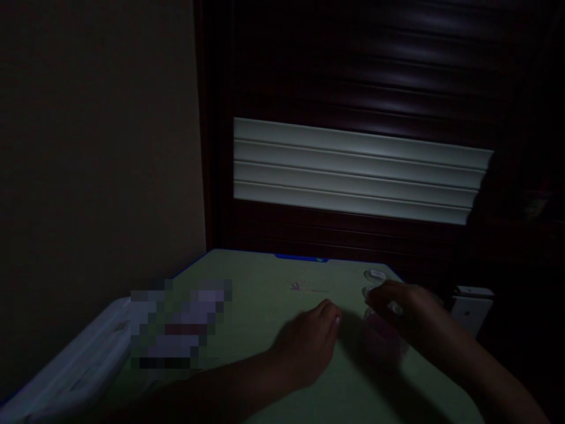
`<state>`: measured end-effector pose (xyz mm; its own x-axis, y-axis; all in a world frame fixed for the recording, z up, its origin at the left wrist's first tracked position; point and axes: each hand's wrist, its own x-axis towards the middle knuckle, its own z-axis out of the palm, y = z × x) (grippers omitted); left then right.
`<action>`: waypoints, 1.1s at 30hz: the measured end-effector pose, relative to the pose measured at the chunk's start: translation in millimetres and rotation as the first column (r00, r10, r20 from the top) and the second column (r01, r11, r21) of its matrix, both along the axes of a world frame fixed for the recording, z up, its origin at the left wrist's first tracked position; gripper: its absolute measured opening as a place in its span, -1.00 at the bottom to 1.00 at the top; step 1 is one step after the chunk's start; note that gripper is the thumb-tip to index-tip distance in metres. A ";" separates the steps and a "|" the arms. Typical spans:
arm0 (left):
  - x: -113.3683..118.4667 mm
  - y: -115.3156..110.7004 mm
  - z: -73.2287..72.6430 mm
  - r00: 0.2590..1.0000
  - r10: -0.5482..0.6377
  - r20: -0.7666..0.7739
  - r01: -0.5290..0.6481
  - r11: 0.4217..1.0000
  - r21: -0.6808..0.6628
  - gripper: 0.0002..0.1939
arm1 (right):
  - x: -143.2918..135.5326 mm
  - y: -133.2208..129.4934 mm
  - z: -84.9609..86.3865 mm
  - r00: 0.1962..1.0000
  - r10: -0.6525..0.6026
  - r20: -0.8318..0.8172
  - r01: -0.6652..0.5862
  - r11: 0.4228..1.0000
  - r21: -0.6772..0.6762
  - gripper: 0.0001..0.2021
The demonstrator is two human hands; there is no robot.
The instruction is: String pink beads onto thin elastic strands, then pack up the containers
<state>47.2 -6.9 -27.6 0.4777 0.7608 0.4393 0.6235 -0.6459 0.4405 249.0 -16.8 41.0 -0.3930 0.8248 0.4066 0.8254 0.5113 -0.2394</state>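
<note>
My left hand (309,341) rests low over the pale green tabletop (260,312) with its fingers curled closed. Whatever may be inside that fist is hidden. To its right, my right hand (406,300) is above a clear round jar (382,344) with pinkish contents, its fingertips bent down in a pinch. A small pale rounded thing (366,292) shows at those fingertips, too dark to name. Just behind lies a clear round lid-like piece (376,275) with a white label. Some small reddish marks or strands (296,287) are on the tabletop ahead of my left hand.
At left lie a long whitish packet (79,359) and a blurred-out item (180,327). The table has a blue edge (291,257). A wall (97,147) rises on the left, dark slatted panels (353,76) behind. A white box-like object (470,309) stands beyond the right edge.
</note>
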 end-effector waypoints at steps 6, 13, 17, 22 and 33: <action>-4.4 4.6 -3.3 0.999 0.042 -0.005 -0.042 0.998 0.050 -0.79 | -14.7 9.4 -14.6 0.999 0.044 0.016 -0.045 0.997 0.059 -0.79; -30.4 35.7 -7.5 0.978 0.177 -0.110 -0.154 0.970 0.189 -0.79 | -17.1 7.8 -15.4 0.999 0.024 0.049 -0.026 0.998 0.059 -0.77; -60.0 62.4 -6.0 0.869 0.416 -0.266 -0.344 0.896 0.280 -0.78 | -18.5 6.3 -15.0 0.998 0.032 0.061 -0.036 0.996 0.076 -0.77; -78.1 84.2 -12.4 0.797 0.517 -0.311 -0.445 0.852 0.275 -0.75 | -22.3 5.9 -15.0 0.997 0.029 0.067 -0.036 0.994 0.104 -0.76; -67.0 91.2 -15.4 0.744 0.543 -0.389 -0.478 0.840 0.258 -0.73 | -26.4 1.8 -13.1 0.993 0.039 0.116 -0.046 0.997 0.059 -0.76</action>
<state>-19.7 84.3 -43.1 0.1966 0.8958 0.3986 0.9783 -0.2061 -0.0193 222.6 -15.1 27.9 -0.4741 0.7811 0.4064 0.8227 0.5574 -0.1117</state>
